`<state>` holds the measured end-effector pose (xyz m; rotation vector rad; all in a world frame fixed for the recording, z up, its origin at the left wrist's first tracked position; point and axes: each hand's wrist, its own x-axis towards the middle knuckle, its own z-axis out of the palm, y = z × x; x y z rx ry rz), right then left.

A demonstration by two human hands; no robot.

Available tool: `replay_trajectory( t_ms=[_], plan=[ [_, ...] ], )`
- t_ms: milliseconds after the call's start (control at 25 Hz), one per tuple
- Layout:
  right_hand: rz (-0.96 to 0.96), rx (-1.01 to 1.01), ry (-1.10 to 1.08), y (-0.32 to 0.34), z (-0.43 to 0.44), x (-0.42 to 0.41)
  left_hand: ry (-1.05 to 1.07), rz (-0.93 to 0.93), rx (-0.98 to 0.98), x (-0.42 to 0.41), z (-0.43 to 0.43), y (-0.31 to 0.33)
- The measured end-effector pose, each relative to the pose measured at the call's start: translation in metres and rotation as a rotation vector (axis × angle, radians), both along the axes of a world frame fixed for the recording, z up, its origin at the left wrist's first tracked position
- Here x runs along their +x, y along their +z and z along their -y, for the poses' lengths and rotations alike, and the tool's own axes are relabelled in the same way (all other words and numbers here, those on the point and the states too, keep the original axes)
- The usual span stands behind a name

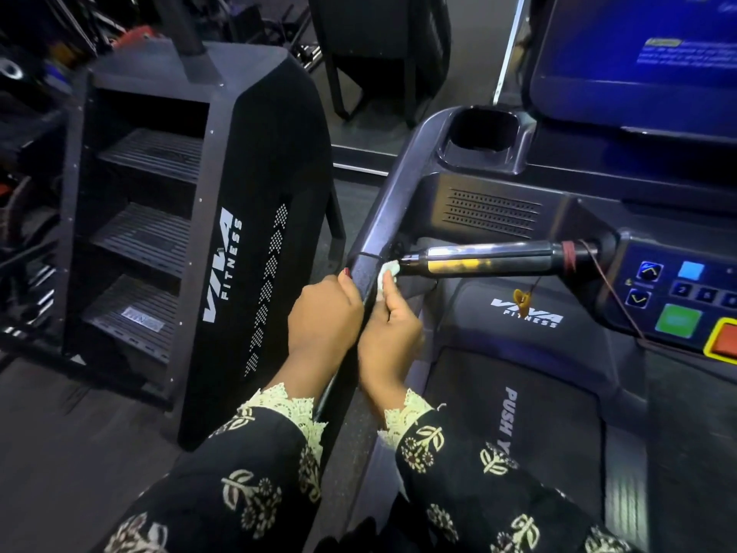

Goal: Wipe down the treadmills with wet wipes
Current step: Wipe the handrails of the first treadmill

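A dark treadmill fills the right half, with its left side handrail [383, 217] running down towards me. My left hand [323, 317] grips that rail from the outside, fingers curled round it. My right hand [389, 333] holds a small white wet wipe [387, 273] and presses it against the rail's inner side, right where the horizontal sensor grip bar [490, 259] ends. Most of the wipe is hidden by my fingers and the rail.
The console carries a cup holder [484, 133], a lit blue screen [646, 53], a button panel [686, 297] with green and red keys, and a safety cord with a yellow clip [522, 299]. The belt [518, 433] lies below. A black stair-climber machine [191, 233] stands to the left.
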<state>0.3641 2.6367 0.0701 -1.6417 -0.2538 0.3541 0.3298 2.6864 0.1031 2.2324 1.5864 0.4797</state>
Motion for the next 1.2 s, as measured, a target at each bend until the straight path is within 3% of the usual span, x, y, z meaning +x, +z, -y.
replay_trajectory(
  t_ms=[120,280,360,520,560,640,760,800,920,1000,1080,1200],
  plan=[
    [0.402,0.007,0.155,-0.002,-0.009,0.019,-0.002,0.021,-0.002,-0.002,0.003,0.001],
    [0.656,-0.404,0.451,0.009,-0.048,0.073,0.017,0.014,-0.004,-0.004,0.005,0.007],
    [0.716,-0.513,0.538,0.023,-0.057,0.085,0.024,0.009,-0.016,-0.004,0.006,0.009],
    [0.994,-0.178,0.714,0.015,-0.026,0.084,0.039,0.036,-0.049,-0.005,0.004,0.008],
    [1.031,-0.108,0.751,0.009,-0.018,0.088,0.044,0.038,-0.05,-0.005,0.003,0.008],
    [1.051,-0.161,0.767,0.009,-0.022,0.105,0.05,0.027,-0.039,-0.006,0.004,0.009],
    [1.055,-0.547,0.685,0.023,-0.044,0.106,0.058,0.02,-0.033,-0.007,0.004,0.008],
    [1.059,-0.589,0.721,0.027,-0.049,0.102,0.059,0.023,-0.04,-0.007,0.004,0.007],
    [1.151,-0.442,1.04,0.036,-0.048,0.1,0.062,0.031,-0.072,-0.007,0.002,0.004],
    [1.05,-0.363,1.247,0.046,-0.041,0.109,0.056,0.024,-0.085,-0.008,0.001,0.004],
    [1.051,-0.356,1.265,0.051,-0.048,0.122,0.047,0.01,-0.078,-0.008,0.002,0.005],
    [1.226,-0.509,1.13,0.052,-0.067,0.125,0.043,0.012,-0.087,-0.008,0.003,0.007]
  ],
)
